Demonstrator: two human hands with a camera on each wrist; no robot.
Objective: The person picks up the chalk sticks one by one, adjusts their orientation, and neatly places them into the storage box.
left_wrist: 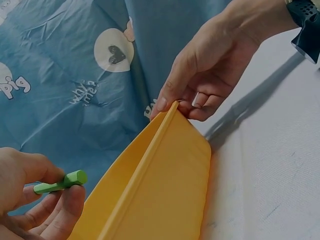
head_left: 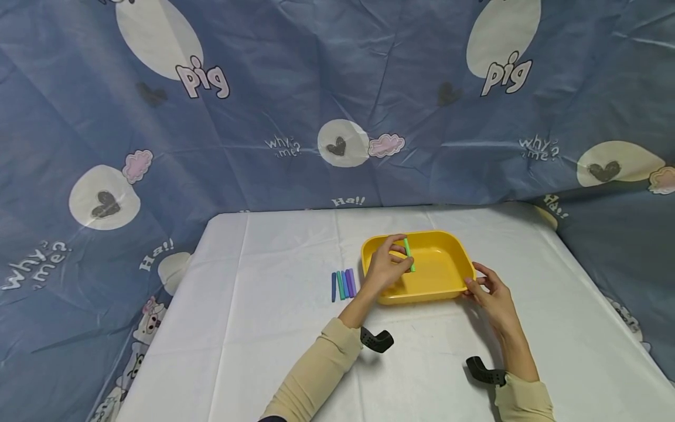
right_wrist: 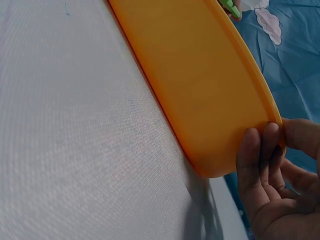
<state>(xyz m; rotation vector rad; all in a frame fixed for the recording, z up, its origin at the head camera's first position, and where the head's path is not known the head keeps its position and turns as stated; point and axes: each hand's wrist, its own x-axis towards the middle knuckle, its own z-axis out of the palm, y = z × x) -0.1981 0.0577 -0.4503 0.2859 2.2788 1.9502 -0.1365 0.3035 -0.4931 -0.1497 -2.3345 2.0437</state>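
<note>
I note the left hand pinching a faceted, bright-green stick at its fingertips, long axis spanning thumb to forefinger; the yellow, plastic-looking, rounded-rectangular tray lies beneath and rightward. Right hand, farther from the stick, grips the tray's corner. Stick: short, straight, matte; material unclear.

Looks like a screened-off work corner, cannot be pinned down further; shows in the blue "pig"-print fabric beyond the left hand and white-covered desk beneath.
</note>
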